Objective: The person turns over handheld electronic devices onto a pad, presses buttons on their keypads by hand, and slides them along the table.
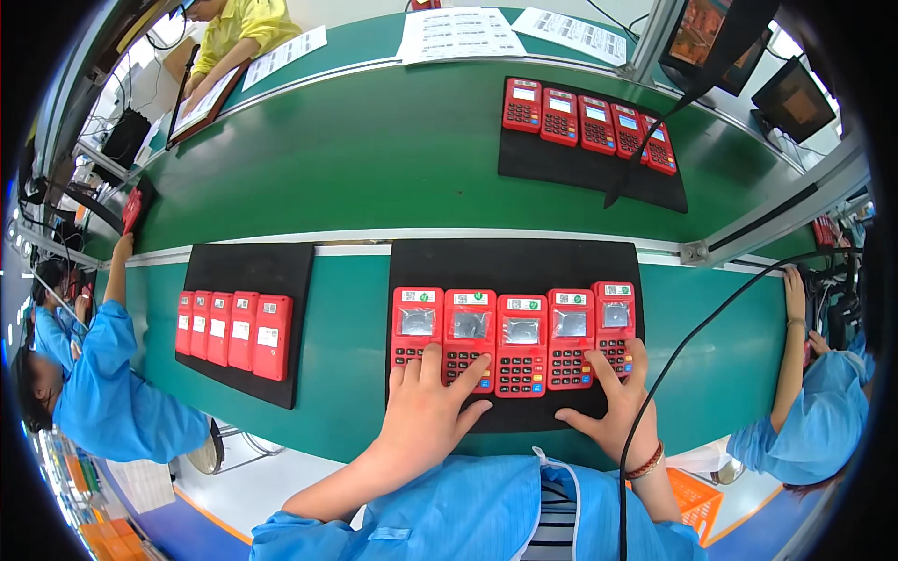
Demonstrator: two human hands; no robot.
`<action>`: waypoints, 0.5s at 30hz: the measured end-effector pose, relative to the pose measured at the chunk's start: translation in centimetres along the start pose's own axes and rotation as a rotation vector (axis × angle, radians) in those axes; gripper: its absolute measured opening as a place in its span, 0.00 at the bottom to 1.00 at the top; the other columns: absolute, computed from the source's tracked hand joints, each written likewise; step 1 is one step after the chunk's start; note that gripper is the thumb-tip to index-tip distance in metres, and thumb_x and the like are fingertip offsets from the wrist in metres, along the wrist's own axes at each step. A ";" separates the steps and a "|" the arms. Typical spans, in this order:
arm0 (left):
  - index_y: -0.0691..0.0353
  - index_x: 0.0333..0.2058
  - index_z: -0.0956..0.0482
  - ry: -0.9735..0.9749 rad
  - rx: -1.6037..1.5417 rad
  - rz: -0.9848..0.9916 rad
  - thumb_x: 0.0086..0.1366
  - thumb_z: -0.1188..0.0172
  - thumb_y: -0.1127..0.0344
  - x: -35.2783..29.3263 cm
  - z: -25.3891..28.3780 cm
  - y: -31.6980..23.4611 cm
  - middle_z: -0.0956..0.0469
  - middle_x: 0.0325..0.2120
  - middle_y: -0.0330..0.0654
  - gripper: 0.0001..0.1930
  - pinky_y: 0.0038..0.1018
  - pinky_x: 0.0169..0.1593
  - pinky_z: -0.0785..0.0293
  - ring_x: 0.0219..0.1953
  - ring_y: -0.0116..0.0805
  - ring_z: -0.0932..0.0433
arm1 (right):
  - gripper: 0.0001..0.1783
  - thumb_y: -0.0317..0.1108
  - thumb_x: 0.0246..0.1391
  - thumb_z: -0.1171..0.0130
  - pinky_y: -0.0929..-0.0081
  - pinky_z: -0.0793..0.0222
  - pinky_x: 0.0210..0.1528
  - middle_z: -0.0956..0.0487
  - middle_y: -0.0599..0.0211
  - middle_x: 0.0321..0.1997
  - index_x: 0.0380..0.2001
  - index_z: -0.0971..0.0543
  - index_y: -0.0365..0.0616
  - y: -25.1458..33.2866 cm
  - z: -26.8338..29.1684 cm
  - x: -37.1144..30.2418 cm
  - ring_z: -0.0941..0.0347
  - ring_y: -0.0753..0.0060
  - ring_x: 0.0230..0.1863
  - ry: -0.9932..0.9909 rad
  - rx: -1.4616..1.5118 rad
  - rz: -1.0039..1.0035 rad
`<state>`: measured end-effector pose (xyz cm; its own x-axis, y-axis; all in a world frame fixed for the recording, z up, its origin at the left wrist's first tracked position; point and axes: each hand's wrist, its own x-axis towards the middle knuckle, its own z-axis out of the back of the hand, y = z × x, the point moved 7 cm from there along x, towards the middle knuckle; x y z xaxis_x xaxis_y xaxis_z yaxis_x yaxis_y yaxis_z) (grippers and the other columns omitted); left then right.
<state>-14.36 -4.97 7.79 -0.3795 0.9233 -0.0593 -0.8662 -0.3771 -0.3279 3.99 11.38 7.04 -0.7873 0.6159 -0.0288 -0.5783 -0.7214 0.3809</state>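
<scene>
Several red card payment terminals stand face up in a row on a black mat (514, 266) in front of me. My left hand (426, 407) has its fingers spread over the two leftmost ones. Its index fingertip is at the keypad of the second terminal (470, 327), and other fingers lie over the lower keys of the first terminal (417, 323). My right hand (617, 407) is spread too, with fingertips at the keypads of the fourth terminal (570, 325) and the rightmost terminal (615, 313). Between my hands, the middle terminal (522, 332) is untouched. The screens look dark grey.
Left, another black mat (248, 262) bears several face-down red terminals (271, 337). Across the green conveyor belt (355, 159), more terminals (559, 117) lie on a mat. A black cable (687, 323) crosses before my right wrist. Co-workers sit left (122, 383) and right (804, 402).
</scene>
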 end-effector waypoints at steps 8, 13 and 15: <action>0.45 0.64 0.25 -0.011 -0.020 -0.011 0.66 0.33 0.50 -0.1 0.3 0.1 0.33 0.53 0.61 0.29 0.46 0.56 0.35 0.52 0.57 0.30 | 0.49 0.52 0.37 0.17 0.54 0.18 0.51 0.46 0.36 0.72 0.63 0.28 0.55 0.2 0.3 0.0 0.23 0.35 0.58 -0.017 -0.017 0.023; 0.47 0.63 0.24 0.001 -0.035 -0.004 0.66 0.32 0.52 0.0 0.3 -0.1 0.33 0.54 0.61 0.28 0.47 0.57 0.36 0.53 0.57 0.30 | 0.48 0.53 0.38 0.18 0.55 0.18 0.51 0.45 0.36 0.71 0.63 0.26 0.54 -0.1 0.4 -0.3 0.23 0.35 0.58 -0.022 -0.018 -0.008; 0.47 0.63 0.24 0.007 -0.047 -0.004 0.65 0.32 0.52 0.0 0.4 -0.2 0.33 0.54 0.61 0.28 0.47 0.57 0.36 0.54 0.57 0.30 | 0.47 0.54 0.38 0.18 0.54 0.18 0.52 0.44 0.35 0.71 0.63 0.25 0.54 0.2 0.6 -0.3 0.24 0.33 0.59 -0.031 0.010 0.002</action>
<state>-14.27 -4.95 8.26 -0.3739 0.9252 -0.0646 -0.8512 -0.3700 -0.3723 4.26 11.25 7.63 -0.7814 0.6240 0.0006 -0.5744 -0.7197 0.3901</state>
